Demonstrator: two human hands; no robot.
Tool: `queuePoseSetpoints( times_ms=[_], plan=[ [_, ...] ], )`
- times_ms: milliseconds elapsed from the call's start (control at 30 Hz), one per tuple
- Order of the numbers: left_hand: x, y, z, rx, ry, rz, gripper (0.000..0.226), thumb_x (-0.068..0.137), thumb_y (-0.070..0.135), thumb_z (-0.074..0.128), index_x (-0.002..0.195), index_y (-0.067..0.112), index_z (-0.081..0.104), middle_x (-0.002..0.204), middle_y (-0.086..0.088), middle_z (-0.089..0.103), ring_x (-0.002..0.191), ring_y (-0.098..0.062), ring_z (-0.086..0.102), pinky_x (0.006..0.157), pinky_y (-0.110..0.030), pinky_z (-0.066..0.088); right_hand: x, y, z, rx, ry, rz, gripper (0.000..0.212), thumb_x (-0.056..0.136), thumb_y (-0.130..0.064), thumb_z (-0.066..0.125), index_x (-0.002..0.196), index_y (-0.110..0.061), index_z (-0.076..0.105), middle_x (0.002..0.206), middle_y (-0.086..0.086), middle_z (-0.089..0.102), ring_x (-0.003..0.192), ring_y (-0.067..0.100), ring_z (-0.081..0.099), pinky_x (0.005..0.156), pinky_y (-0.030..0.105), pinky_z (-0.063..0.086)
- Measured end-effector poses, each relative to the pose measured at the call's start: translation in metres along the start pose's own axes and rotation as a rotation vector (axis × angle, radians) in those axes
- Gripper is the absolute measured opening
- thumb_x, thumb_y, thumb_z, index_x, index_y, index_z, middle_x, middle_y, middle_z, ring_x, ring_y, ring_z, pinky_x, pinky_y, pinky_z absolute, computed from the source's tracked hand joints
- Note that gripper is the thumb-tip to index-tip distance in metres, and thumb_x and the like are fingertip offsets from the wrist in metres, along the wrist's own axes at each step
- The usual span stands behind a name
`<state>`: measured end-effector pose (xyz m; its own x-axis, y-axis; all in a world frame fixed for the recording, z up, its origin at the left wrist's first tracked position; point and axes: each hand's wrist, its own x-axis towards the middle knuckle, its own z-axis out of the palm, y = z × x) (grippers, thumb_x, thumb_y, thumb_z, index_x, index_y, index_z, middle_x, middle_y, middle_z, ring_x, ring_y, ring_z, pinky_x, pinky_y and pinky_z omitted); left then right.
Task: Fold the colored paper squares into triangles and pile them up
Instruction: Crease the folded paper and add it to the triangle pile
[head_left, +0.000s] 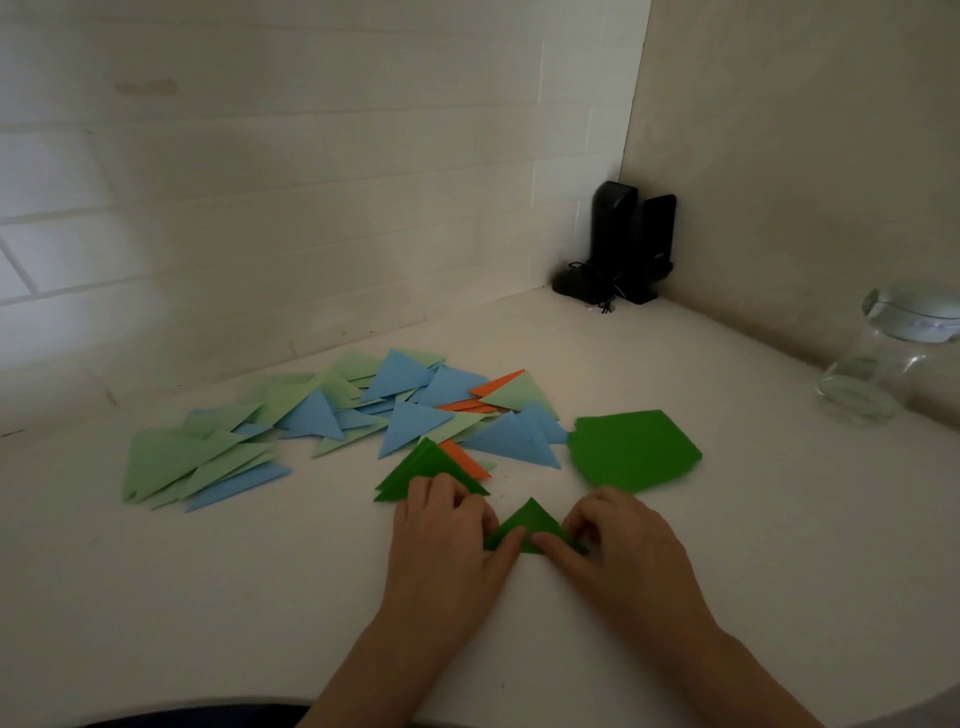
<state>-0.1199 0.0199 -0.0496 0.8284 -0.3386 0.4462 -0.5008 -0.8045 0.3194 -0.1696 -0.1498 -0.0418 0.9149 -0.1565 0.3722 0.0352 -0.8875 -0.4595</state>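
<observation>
With the green triangle (530, 525) flat on the near desk (260, 571), long folded edge running left-right, left hand (447, 525) and right hand (618, 540) each pinch one end with curled fingers. Green pile (426, 470) sits just far-left, nearer the left hand.

The folded triangle (530, 522) is dark green, plain, with no print. Just beyond it, the small pile of triangles (423, 475) shows the same dark green, and an orange triangle (464, 460) pokes out beside that pile. Right of the folded triangle and further back, the stack of unfolded squares (636, 449) is dark green too. Further behind the folded triangle, the scattered triangles (322, 415) mix pale green and light blue, with a few orange slivers. The tabletop (260, 597) is off-white. The wall (311, 182) behind is white brick pattern. The speakers (631, 239) in the corner are black. The jar (883, 358) is clear glass.
</observation>
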Motion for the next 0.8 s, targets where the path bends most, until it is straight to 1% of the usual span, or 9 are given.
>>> queuePoseSetpoints(
  times_ms=[100, 167, 300, 367, 467, 567, 633, 733, 800],
  plan=[
    [0.001, -0.004, -0.002, -0.055, 0.004, 0.010, 0.022, 0.073, 0.046, 0.071, 0.071, 0.026, 0.062, 0.082, 0.011, 0.044, 0.085, -0.012, 0.040, 0.073, -0.025, 0.037, 0.003, 0.001, -0.004, 0.108, -0.050, 0.032, 0.034, 0.067, -0.046, 0.077, 0.064, -0.031, 0.046, 0.067, -0.014, 0.048, 0.064, 0.002, 0.046, 0.058, 0.015, 0.032],
    [0.001, -0.006, -0.004, -0.097, 0.005, 0.009, 0.020, 0.072, 0.041, 0.075, 0.071, 0.025, 0.063, 0.082, 0.010, 0.048, 0.085, -0.012, 0.042, 0.073, -0.025, 0.037, 0.004, 0.001, -0.008, 0.208, -0.072, 0.074, 0.032, 0.066, -0.036, 0.081, 0.068, -0.028, 0.050, 0.067, -0.013, 0.051, 0.064, 0.003, 0.048, 0.057, 0.012, 0.035],
    [0.000, -0.011, -0.012, -0.168, -0.063, 0.009, 0.013, 0.079, 0.034, 0.071, 0.080, 0.024, 0.062, 0.090, 0.010, 0.051, 0.090, -0.009, 0.040, 0.076, -0.018, 0.032, 0.005, 0.004, -0.015, 0.309, -0.127, 0.131, 0.024, 0.069, -0.024, 0.081, 0.070, -0.023, 0.057, 0.069, -0.009, 0.057, 0.072, 0.002, 0.051, 0.060, 0.009, 0.039],
    [0.000, -0.012, -0.015, -0.193, -0.094, 0.019, 0.009, 0.082, 0.030, 0.069, 0.083, 0.024, 0.062, 0.092, 0.011, 0.051, 0.092, -0.008, 0.041, 0.077, -0.015, 0.033, 0.003, 0.007, -0.016, 0.316, -0.144, 0.129, 0.022, 0.070, -0.021, 0.080, 0.071, -0.022, 0.058, 0.070, -0.008, 0.058, 0.073, 0.003, 0.052, 0.061, 0.009, 0.039],
    [-0.001, -0.013, -0.019, -0.228, -0.130, 0.006, 0.005, 0.085, 0.022, 0.066, 0.089, 0.023, 0.063, 0.096, 0.011, 0.052, 0.095, -0.008, 0.042, 0.080, -0.010, 0.032, 0.002, 0.007, -0.019, 0.353, -0.158, 0.126, 0.019, 0.072, -0.014, 0.078, 0.071, -0.021, 0.060, 0.069, -0.008, 0.058, 0.070, 0.000, 0.052, 0.061, 0.009, 0.039],
    [-0.004, -0.006, -0.019, -0.193, -0.087, 0.006, 0.013, 0.087, 0.014, 0.063, 0.098, 0.018, 0.068, 0.101, 0.006, 0.055, 0.096, -0.008, 0.043, 0.075, -0.010, 0.033, 0.001, 0.006, -0.021, 0.374, -0.158, 0.128, 0.019, 0.072, -0.010, 0.077, 0.071, -0.020, 0.061, 0.068, -0.008, 0.057, 0.065, -0.003, 0.050, 0.060, 0.009, 0.038],
    [-0.008, 0.006, -0.017, -0.136, -0.071, 0.002, 0.016, 0.089, 0.017, 0.061, 0.103, 0.016, 0.067, 0.105, 0.002, 0.056, 0.096, -0.011, 0.045, 0.074, -0.015, 0.034, 0.000, 0.006, -0.020, 0.373, -0.148, 0.130, 0.021, 0.072, -0.010, 0.076, 0.069, -0.022, 0.059, 0.069, -0.008, 0.058, 0.067, 0.000, 0.051, 0.061, 0.009, 0.039],
    [-0.008, 0.028, -0.013, -0.046, -0.064, -0.023, 0.028, 0.085, 0.032, 0.066, 0.107, 0.014, 0.064, 0.107, -0.004, 0.054, 0.097, -0.019, 0.047, 0.079, -0.030, 0.044, -0.001, 0.006, -0.017, 0.366, -0.132, 0.102, 0.026, 0.072, -0.009, 0.076, 0.068, -0.025, 0.056, 0.071, -0.009, 0.058, 0.070, 0.006, 0.053, 0.063, 0.010, 0.039],
    [-0.005, 0.040, -0.011, -0.032, -0.109, -0.079, 0.039, 0.085, 0.041, 0.063, 0.115, 0.017, 0.058, 0.115, -0.004, 0.049, 0.102, -0.019, 0.044, 0.084, -0.030, 0.043, -0.001, 0.007, -0.016, 0.366, -0.123, 0.094, 0.024, 0.072, -0.009, 0.076, 0.070, -0.023, 0.057, 0.071, -0.010, 0.057, 0.068, 0.006, 0.053, 0.063, 0.010, 0.039]
  ],
)
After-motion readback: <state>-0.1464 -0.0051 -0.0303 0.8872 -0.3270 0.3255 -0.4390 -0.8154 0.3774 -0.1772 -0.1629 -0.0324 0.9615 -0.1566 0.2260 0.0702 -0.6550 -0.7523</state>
